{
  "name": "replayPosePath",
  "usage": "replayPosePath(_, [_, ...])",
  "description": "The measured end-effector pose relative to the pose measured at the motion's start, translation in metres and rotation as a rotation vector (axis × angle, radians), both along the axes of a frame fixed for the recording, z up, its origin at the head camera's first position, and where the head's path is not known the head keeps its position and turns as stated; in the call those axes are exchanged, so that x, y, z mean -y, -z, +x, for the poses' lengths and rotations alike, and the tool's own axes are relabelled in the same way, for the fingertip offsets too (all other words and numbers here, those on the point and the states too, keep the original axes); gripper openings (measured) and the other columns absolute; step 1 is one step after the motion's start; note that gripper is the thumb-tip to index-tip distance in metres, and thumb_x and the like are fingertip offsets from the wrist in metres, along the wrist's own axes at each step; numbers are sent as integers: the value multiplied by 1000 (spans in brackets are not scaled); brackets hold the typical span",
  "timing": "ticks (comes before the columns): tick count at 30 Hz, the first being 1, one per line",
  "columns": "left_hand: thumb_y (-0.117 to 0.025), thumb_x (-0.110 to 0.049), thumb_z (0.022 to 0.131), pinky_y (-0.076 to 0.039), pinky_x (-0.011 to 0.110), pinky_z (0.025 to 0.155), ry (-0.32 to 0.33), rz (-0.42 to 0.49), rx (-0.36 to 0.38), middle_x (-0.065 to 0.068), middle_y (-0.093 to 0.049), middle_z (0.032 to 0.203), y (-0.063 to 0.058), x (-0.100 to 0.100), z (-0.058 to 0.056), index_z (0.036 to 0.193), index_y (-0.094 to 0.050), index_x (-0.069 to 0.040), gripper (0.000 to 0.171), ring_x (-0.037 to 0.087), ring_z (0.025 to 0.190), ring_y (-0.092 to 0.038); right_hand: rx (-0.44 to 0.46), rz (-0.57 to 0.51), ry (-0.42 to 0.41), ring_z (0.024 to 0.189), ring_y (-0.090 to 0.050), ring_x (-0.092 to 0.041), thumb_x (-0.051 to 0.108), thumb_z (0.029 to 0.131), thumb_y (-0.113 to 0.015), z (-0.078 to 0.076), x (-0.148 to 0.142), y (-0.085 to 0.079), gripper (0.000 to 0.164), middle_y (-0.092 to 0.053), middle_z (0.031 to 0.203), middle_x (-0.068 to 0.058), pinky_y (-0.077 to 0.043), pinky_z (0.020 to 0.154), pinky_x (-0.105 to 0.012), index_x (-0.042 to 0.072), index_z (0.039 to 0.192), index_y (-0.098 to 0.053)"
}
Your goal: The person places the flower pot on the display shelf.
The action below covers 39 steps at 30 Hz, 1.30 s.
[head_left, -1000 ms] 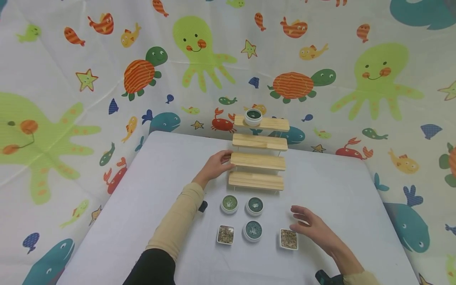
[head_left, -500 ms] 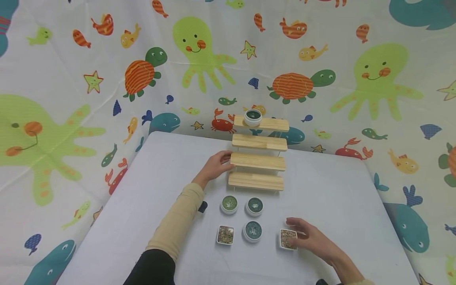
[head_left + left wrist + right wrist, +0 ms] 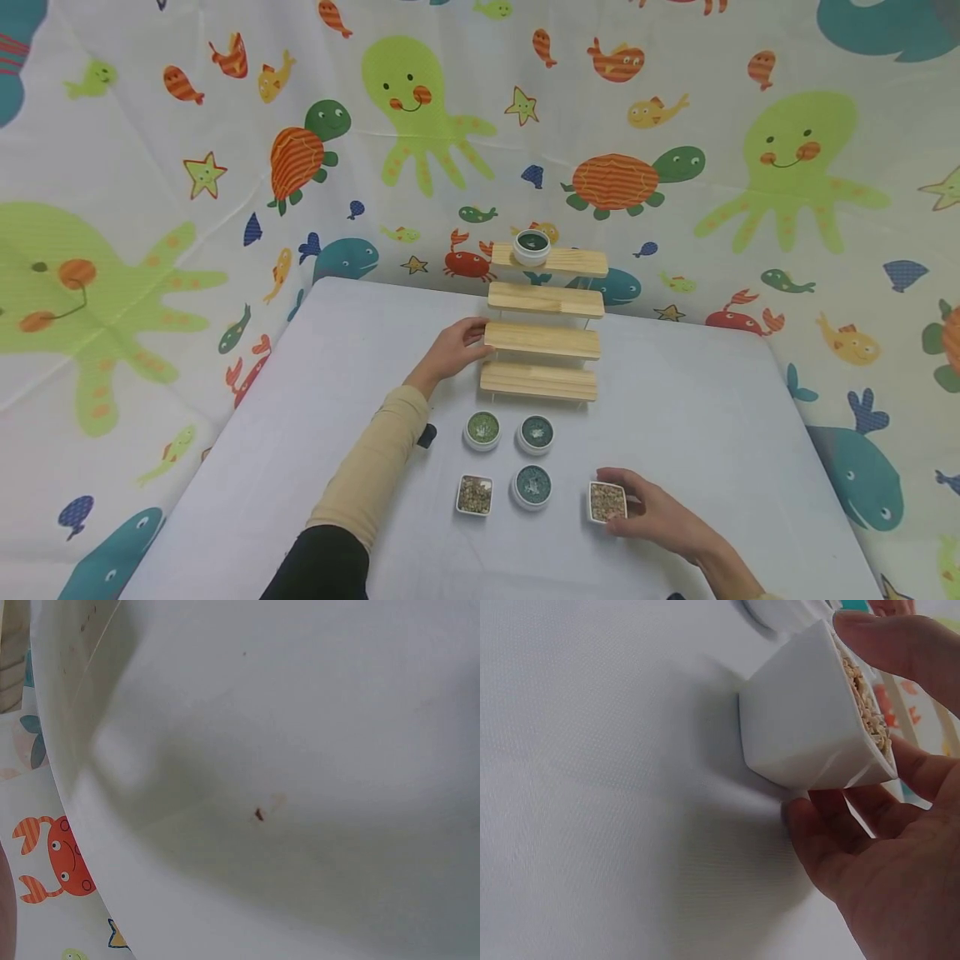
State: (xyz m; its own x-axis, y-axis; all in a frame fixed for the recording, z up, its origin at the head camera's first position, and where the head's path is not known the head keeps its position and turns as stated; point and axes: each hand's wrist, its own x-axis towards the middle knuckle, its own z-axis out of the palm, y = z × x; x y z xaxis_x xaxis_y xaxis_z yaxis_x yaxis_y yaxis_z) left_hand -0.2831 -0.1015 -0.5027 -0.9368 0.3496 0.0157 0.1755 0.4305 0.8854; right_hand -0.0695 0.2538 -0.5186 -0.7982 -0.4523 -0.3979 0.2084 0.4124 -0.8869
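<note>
My left hand (image 3: 448, 350) grips the left end of a plank on a tiered wooden display stand (image 3: 542, 340), thumb in front and fingers behind. At the lower right, my right hand (image 3: 651, 515) holds a small square white pot (image 3: 606, 502) filled with tan gravel-like bits. In the right wrist view, its thumb lies at the rim of the pot (image 3: 802, 712) and the fingers curl around the opposite side. That pot looks slightly tilted there; whether its base touches the table I cannot tell. The left wrist view shows mostly white cloth.
A round white pot with a dark green top (image 3: 532, 247) stands on the highest plank. Before the stand are round pots with green (image 3: 482, 429), dark green (image 3: 536, 433) and blue-green (image 3: 532, 486) tops, plus another square gravel pot (image 3: 475, 495). A sea-animal curtain (image 3: 517, 133) hangs behind.
My right hand has come down from above the right square pot and closed around its sides. My left hand stays on the stand.
</note>
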Motion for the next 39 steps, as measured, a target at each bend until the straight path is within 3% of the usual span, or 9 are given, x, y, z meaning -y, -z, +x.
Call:
replayPosePath(4, [-71,-19,91,-44,27,108,4,6,0,16,-51,141,0,0,1,142,-44,0,61,24,128,-52,-11,17,-7,129,-44,-48,20,87,-74,0,-1,2,74,-38,146,-28,-49,103,-41,-3,145,-35])
replayPosePath(6, [-71,-19,91,-44,27,108,7,11,-3,17,-51,141,0,0,1,142,-44,1,61,25,128,-52,-9,17,-9,129,-44,-47,19,86,-74,0,-1,3,74,-38,146,-27,-49,100,-29,-2,145,-35])
replayPosePath(13, [-71,-18,90,-45,27,108,6,20,-3,17,-51,140,3,-1,1,142,-44,1,61,25,128,-52,-23,8,-13,128,-45,-45,14,84,-75,0,-1,5,73,-39,144,-26,-49,102,-36,-3,144,-36])
replayPosePath(15, [-71,-18,91,-45,27,108,6,22,-5,17,-51,140,3,-1,1,142,-45,1,61,25,128,-52,-27,6,-9,126,-47,-43,13,84,-75,0,-1,5,73,-41,143,-26,-49,96,-25,-4,143,-36])
replayPosePath(18, [-72,-18,90,-45,27,108,6,24,-11,17,-51,140,3,-1,1,141,-45,1,61,25,128,-52,-28,1,1,125,-47,-43,12,84,-75,0,0,5,71,-44,140,-24,-47,91,-18,-5,141,-37])
replayPosePath(21, [-71,-18,90,-45,28,108,8,22,-18,17,-52,139,3,-1,1,141,-45,1,60,26,127,-53,-21,2,8,126,-46,-44,11,83,-75,0,0,6,70,-46,138,-21,-48,95,-22,-5,140,-38])
replayPosePath(26, [-71,-17,90,-45,28,108,15,31,-20,18,-51,139,2,0,0,142,-44,2,61,27,127,-53,-27,15,9,126,-46,-44,10,82,-76,1,1,8,69,-48,134,-18,-49,102,-41,-4,138,-38])
replayPosePath(33, [-71,-18,91,-44,27,108,12,20,-2,16,-51,140,3,1,-2,142,-44,0,61,25,128,-52,-38,55,33,124,-49,-42,12,82,-76,-3,2,8,67,-50,131,-16,-50,103,-44,-3,136,-40])
replayPosePath(39, [-71,-19,91,-44,27,108,7,17,7,15,-51,140,4,1,-3,143,-44,0,62,24,128,-52,-71,126,150,123,-52,-43,18,79,-80,-14,11,0,69,-51,132,-16,-54,98,-44,0,135,-43])
